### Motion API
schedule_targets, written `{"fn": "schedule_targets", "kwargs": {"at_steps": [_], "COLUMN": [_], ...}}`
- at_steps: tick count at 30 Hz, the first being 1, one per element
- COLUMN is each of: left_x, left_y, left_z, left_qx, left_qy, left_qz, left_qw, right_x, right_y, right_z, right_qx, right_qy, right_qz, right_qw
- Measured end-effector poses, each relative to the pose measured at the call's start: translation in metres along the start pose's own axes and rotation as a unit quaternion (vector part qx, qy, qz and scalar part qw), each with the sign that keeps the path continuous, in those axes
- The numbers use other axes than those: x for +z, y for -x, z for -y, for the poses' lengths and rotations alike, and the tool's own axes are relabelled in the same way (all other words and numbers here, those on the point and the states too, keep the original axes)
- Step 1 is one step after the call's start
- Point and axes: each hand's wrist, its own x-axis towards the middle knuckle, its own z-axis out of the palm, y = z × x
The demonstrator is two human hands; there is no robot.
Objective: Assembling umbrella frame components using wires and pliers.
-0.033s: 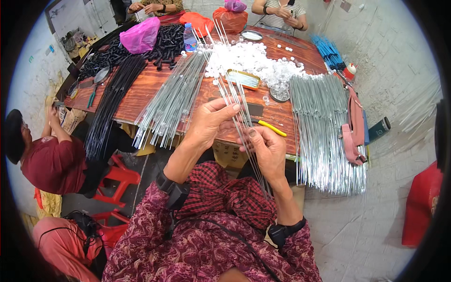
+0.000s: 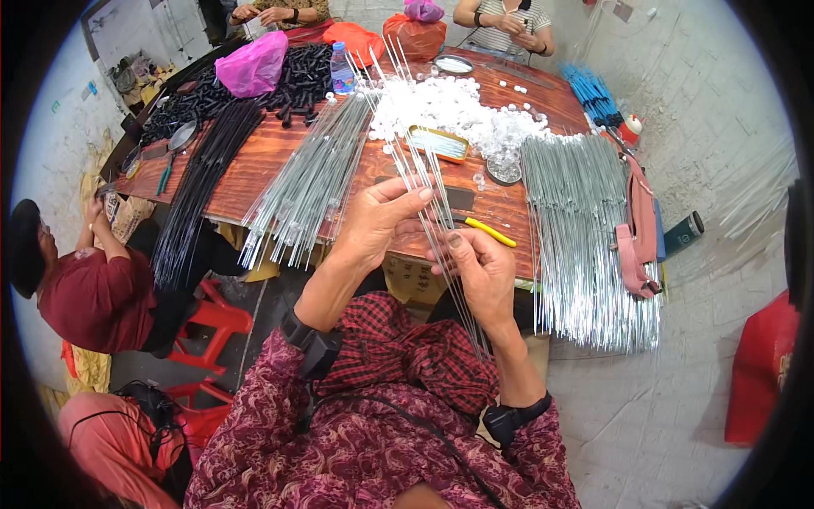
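Both my hands are raised over the near edge of the table, closed around a loose bundle of thin clear rods (image 2: 462, 297). My left hand (image 2: 373, 222) pinches them between thumb and fingers. Lower down and to the right, my right hand (image 2: 483, 267) grips the same rods, thumb on top. The rods slant from the far side of the table down toward my lap, spreading apart at their upper ends. Just beyond my right hand lies a yellow-handled tool (image 2: 490, 232). Behind the rods is an open yellow-rimmed tin (image 2: 454, 151) with pale contents.
White and clear caps (image 2: 441, 106) are heaped mid-table. Long clear rods lie in a left bundle (image 2: 314, 170) and a right stack (image 2: 585, 212), under a pink strap (image 2: 636, 246). Black rods (image 2: 208, 178) and black parts are farther left. People sit left and across.
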Motion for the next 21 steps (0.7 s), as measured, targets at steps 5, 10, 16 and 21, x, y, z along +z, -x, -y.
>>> {"fn": "schedule_targets", "kwargs": {"at_steps": [5,10,16,21], "left_x": [0.003,-0.001,0.006,-0.001], "left_y": [0.005,0.005,-0.001,0.008], "left_z": [-0.004,-0.002,0.004,-0.006], "left_qx": [-0.001,0.008,0.012,0.029], "left_qy": [0.013,-0.001,-0.017,-0.069], "left_qz": [0.0,-0.014,0.008,-0.041], "left_qw": [1.0,1.0,1.0,0.996], "right_x": [0.0,0.002,-0.005,0.012], "right_y": [-0.001,-0.001,0.003,0.002], "right_z": [-0.003,-0.002,0.001,0.003], "right_qx": [-0.024,-0.037,-0.065,-0.192], "right_qy": [0.02,0.048,0.209,0.334], "right_qz": [0.003,-0.002,-0.029,-0.049], "right_qw": [1.0,0.998,0.975,0.921]}}
